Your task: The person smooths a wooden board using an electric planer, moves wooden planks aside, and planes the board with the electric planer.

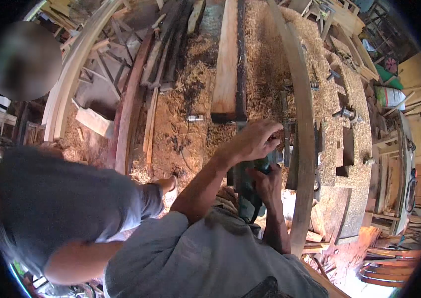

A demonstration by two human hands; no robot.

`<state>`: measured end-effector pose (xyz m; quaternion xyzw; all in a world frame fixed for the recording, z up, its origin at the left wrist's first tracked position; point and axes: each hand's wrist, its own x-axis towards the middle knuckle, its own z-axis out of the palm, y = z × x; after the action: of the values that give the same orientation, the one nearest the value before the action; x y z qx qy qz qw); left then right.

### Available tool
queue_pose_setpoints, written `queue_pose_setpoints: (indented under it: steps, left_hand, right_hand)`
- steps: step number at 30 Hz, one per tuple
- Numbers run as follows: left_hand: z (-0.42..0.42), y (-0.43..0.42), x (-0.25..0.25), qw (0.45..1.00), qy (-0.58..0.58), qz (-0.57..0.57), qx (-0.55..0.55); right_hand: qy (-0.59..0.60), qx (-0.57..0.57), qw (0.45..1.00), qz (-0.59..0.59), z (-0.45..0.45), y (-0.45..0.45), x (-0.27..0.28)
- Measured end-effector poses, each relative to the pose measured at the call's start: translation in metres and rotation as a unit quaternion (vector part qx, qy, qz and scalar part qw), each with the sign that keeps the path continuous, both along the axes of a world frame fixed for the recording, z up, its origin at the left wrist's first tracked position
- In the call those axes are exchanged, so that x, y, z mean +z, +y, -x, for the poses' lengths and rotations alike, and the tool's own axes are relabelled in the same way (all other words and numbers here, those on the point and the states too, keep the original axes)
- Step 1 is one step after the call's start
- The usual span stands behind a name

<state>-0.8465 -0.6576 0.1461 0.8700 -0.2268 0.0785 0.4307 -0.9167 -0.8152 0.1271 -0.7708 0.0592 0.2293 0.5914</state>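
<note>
My right hand (268, 183) was wrapped round the green power tool (247, 199), just left of the long beam (301, 99), whose edge left me only a narrow gap. My left hand (256, 141) curled above the tool's front, partly hiding it, its grip impossible to tell; the beam's far end ran out of sight.

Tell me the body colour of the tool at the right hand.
Dark green; the tool at the right hand shows best in the head view.
</note>
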Motion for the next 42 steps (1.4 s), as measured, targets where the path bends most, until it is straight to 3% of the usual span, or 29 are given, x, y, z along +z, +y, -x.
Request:
queue_pose_setpoints:
  steps: [2,5,6,8,10,12,16,20,28,31,32,36,38,41,42]
  left_hand:
    - [-0.012,0.007,-0.016,0.999,-0.031,0.012,-0.006]
    - [-0.025,0.037,-0.026,0.991,0.043,0.126,-0.005]
    - [-0.030,0.048,-0.025,0.991,0.048,0.124,-0.013]
    - [-0.042,0.072,-0.023,0.996,-0.052,0.019,0.067]
    - [-0.056,0.095,-0.038,0.998,-0.026,0.032,0.055]
    - [-0.071,0.113,-0.065,0.988,0.086,0.127,0.015]
    - [-0.102,0.136,-0.085,0.966,0.104,0.235,-0.014]
    - [-0.155,0.171,-0.085,0.971,0.129,0.197,-0.050]
    - [-0.250,0.204,-0.096,0.960,0.100,0.245,-0.090]
    - [-0.294,0.219,-0.098,0.964,0.116,0.213,-0.110]
    - [-0.313,0.223,-0.098,0.966,0.116,0.202,-0.116]
    - [-0.408,0.246,-0.123,0.980,-0.048,0.158,-0.110]
    - [-0.404,0.260,-0.086,0.969,0.056,0.201,-0.135]
    - [-0.357,0.254,-0.083,0.975,0.091,0.196,-0.050]
    - [-0.337,0.250,-0.096,0.982,0.073,0.169,-0.043]
  right_hand:
    - [-0.059,-0.011,0.998,0.037,-0.002,0.012,0.015]
    - [-0.060,0.008,0.998,0.026,-0.012,0.030,0.029]
    - [-0.060,0.045,0.996,0.056,-0.019,0.037,0.029]
    - [-0.021,0.035,0.998,0.041,-0.032,0.056,0.030]
    - [0.017,0.023,0.999,0.027,-0.038,0.075,0.024]
    - [-0.036,0.017,0.997,0.066,-0.040,0.093,0.010]
    - [0.001,0.001,0.991,0.133,-0.060,0.138,0.016]
    - [0.099,-0.024,0.979,0.174,-0.108,0.193,0.037]
    - [0.110,-0.112,0.967,0.201,-0.180,0.250,0.024]
    - [0.089,-0.125,0.972,0.179,-0.220,0.260,0.017]
    - [0.034,-0.115,0.979,0.165,-0.240,0.265,0.019]
    - [-0.164,-0.018,0.969,0.186,-0.321,0.274,-0.009]
    - [-0.290,0.086,0.925,0.229,-0.339,0.273,-0.019]
    - [-0.238,0.044,0.956,0.168,-0.306,0.268,-0.010]
    - [-0.172,0.020,0.969,0.176,-0.285,0.267,0.000]
